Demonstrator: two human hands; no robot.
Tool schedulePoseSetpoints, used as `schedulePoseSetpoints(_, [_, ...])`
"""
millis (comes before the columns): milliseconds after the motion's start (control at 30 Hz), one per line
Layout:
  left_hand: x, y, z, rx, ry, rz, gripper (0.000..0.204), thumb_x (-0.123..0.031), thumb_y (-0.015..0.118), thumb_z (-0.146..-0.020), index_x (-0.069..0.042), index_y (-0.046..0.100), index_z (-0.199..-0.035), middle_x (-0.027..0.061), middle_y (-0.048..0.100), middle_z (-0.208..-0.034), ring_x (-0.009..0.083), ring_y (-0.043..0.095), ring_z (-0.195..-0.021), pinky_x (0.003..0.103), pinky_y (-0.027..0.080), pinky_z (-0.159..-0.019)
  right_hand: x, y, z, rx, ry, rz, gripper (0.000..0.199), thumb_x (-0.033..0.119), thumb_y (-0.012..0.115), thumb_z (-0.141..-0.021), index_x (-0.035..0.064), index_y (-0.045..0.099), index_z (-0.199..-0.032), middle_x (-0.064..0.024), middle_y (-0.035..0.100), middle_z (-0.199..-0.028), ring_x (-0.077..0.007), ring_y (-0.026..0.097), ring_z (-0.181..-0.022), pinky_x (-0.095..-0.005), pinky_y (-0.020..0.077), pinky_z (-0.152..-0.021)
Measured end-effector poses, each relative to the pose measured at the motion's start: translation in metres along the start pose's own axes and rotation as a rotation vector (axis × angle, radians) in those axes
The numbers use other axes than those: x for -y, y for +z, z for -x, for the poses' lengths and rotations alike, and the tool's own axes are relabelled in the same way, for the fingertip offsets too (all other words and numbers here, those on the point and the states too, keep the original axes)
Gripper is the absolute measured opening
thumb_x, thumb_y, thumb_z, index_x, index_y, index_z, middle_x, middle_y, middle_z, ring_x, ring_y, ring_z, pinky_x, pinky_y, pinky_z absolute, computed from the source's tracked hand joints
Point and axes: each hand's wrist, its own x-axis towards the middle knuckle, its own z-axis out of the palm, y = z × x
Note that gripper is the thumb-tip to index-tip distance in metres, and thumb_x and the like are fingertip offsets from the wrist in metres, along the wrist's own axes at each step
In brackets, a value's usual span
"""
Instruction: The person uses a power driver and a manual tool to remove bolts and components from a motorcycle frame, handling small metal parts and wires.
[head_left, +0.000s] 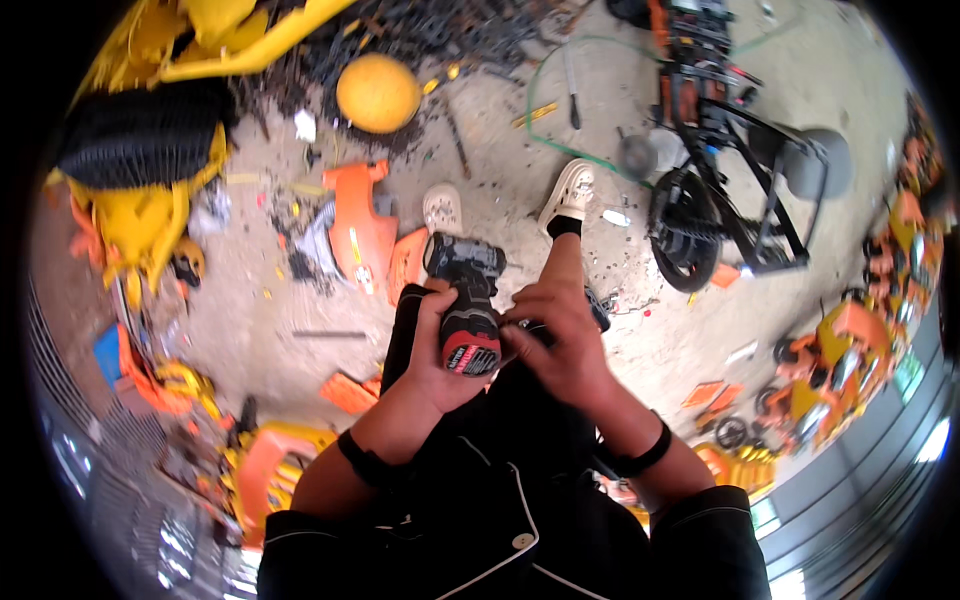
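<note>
My left hand [431, 372] is wrapped round a black and grey cordless drill [466, 302] held over my lap. The drill's red-edged battery base faces up toward me, and its head points away, above the floor. My right hand [563, 345] is just right of the drill, with bent fingertips close against the side of the battery. Thumb and fingers come together over something dark there, too small and shaded to name. Whether the right fingertips press on the drill itself cannot be told.
Beyond my feet lie an orange plastic panel [362, 228], a yellow rounded part [378, 93] and a screwdriver [573, 92]. A stripped vehicle frame with a black wheel [686, 232] stands at right. A yellow part with a black tyre-like piece [140, 140] is at left; orange and yellow machines line the right.
</note>
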Motion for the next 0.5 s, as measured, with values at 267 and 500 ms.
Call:
schedulePoseSetpoints(267, [0.061,0.066,0.094,0.197,-0.110,-0.298,0.051,-0.055,0.054,-0.088,-0.006,0.064,-0.097,0.0098,0.067,-0.098,0.0251,0.063,-0.093,0.037,0.050,-0.088,0.126,-0.041,0.090,-0.450,-0.167,0.368,0.029,0.006,0.080,-0.073,0.0089,0.071,-0.100,-0.0067,0.066,-0.112,-0.0312,0.059,-0.109,-0.0420,0.0474,-0.094])
schedulePoseSetpoints(500, [0.126,0.132,0.149,0.326,-0.085,-0.658,0.061,-0.057,0.049,-0.090,0.001,0.063,-0.101,0.0149,0.066,-0.097,0.0285,0.062,-0.092,0.040,0.049,-0.087,0.169,-0.088,0.138,-0.657,-0.294,0.107,0.036,0.011,0.083,-0.074,0.0061,0.065,-0.105,-0.0106,0.064,-0.117,-0.0320,0.059,-0.108,-0.0414,0.0478,-0.093])
